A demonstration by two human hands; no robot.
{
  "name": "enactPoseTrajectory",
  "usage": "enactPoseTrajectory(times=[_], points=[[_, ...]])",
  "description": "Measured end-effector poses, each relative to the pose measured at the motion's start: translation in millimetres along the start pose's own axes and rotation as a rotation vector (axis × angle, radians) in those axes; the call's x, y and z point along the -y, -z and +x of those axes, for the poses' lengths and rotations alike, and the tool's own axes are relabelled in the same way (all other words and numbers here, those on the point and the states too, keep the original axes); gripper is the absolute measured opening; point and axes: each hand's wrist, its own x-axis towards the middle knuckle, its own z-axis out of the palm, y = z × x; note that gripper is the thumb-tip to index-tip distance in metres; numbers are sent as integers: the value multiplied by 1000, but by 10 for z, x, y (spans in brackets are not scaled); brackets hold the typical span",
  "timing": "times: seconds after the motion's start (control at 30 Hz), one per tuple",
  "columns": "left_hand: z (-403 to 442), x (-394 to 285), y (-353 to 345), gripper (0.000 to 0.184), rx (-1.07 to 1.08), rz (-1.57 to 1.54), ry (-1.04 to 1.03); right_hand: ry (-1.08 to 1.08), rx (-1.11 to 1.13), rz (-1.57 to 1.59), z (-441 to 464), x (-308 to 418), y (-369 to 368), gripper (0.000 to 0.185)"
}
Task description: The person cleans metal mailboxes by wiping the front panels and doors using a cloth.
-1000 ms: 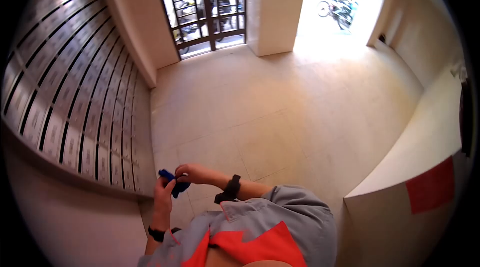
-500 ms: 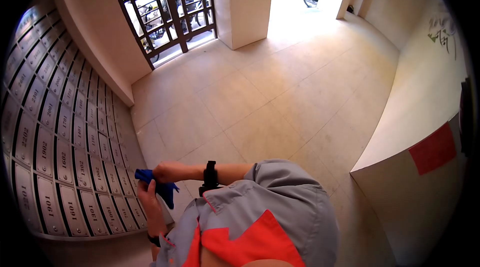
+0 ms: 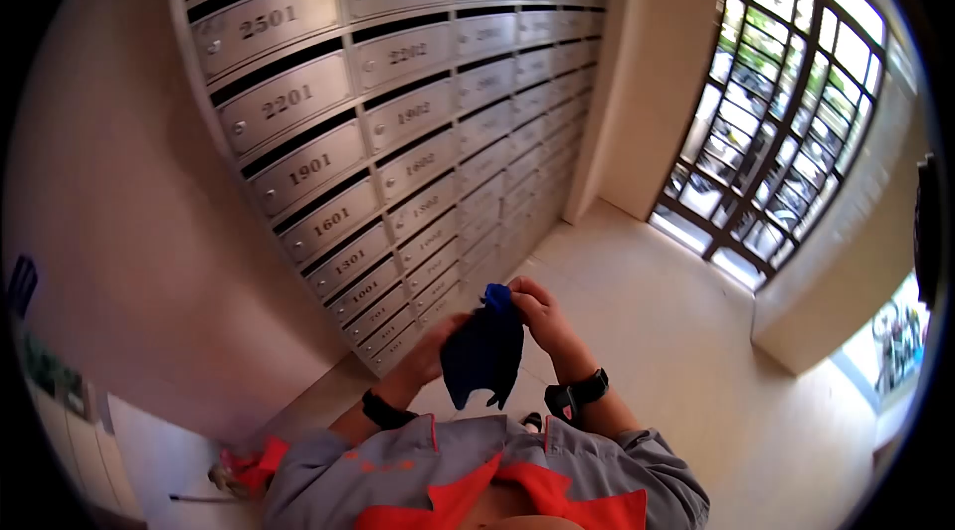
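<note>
1. Lower ctr. of frame: a person in a gray-and-red shirt (image 3: 587,450) is holding up a dk. blue cloth (image 3: 482,356); it's hanging limp btwn. both hands, lower edge drooping unevenly.

2. R hand (image 3: 537,316), just right of ctr.: fingers are pinching narrowly at the cloth's upper edge. L hand (image 3: 428,349), at the cloth's left side: fingers are blurring & partly hiding behind fabric; can't tell if they're gripping or merely touching.

3. Risk: the cloth is prob. relying mostly on that R pinch; a loosened fingertip could be sending it to the floor (image 3: 637,321).

4. Risk: a black wristband (image 3: 577,395) is jutting from the R wrist; a loose fold might be snagging there if swung right.

5. Edges: metal mailboxes (image 3: 413,112) are filling upper left to ctr., their dk. slots & rims slanting down twd. the L hand; gap's unclear, so knuckles could be knocking metal on a leftward reach.

6. Room: pale floor is stretching right of the R hand, w/ a barred gate (image 3: 771,122) & pillar (image 3: 846,262) bounding it, upper & mid right.
</note>
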Motion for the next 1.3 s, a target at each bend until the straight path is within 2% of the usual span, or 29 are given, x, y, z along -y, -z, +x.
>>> enactPoseTrajectory(times=[0.03,0.1,0.13,0.23,0.27,0.37,0.4,0.43,0.47,0.53,0.6,0.63,0.7,0.77,0.83,0.9,0.97,1.07,1.17,1.2,1.23,1.27,1.3], points=[[65,78,-3,41,12,-35,167,-26,25,-19,109,5,42,11],[236,170,32,45,216,13,199,-31,64,-67,460,167,155,10],[274,322,26,46,232,-3,134,-27,53,-24,534,116,267,10],[606,358,103,43,-177,312,74,-54,18,138,767,-95,670,10],[713,327,205,41,-225,386,94,-86,6,204,823,-202,833,10],[999,-72,-92,40,-206,675,-207,-157,4,277,879,-218,1306,12],[1084,-197,48,37,-315,674,-52,-161,-32,280,921,-286,1536,12],[1193,-400,60,39,-137,563,-184,-167,-68,285,972,-329,1756,12],[1223,-549,-100,40,-411,159,-225,-182,-104,303,970,-393,1962,13],[1284,-1004,-218,44,-542,81,-504,-208,-169,345,971,-498,2342,13],[1218,-1537,-422,44,-528,267,-847,-219,-215,389,984,-619,2676,14],[1171,-1813,-701,43,-518,391,-950,-223,-278,394,1021,-666,2803,13],[1112,-2273,-1037,38,-637,532,-1221,-200,-302,414,1068,-811,3022,12],[1025,-2740,-1229,38,-609,853,-1306,-209,-307,433,1176,-927,3161,10],[1033,-3204,-1427,43,-754,1079,-1418,-223,-305,434,1320,-1021,3243,10],[1051,-3668,-1586,49,-1045,1331,-1504,-246,-294,419,1504,-1089,3253,9],[1035,-4289,-1517,48,-1156,1643,-1502,-245,-281,391,1724,-1070,3186,9],[1058,-4818,-1540,45,-1191,2316,-1572,-239,-244,383,2129,-1030,3063,9],[1158,-4854,-2013,36,-1774,2657,-990,-233,-191,363,2425,-941,2891,9],[988,-5282,-1573,31,-1756,2826,-1516,-220,-170,355,2541,-883,2832,9],[1043,-5069,-1792,29,-1535,2665,-1580,-225,-184,332,2623,-848,2794,9],[885,-5413,-1506,35,-2037,2913,-1382,-227,-201,315,2694,-833,2745,9],[857,-5620,-1374,38,-2333,2874,-1121,-233,-221,300,2747,-860,2705,9]])
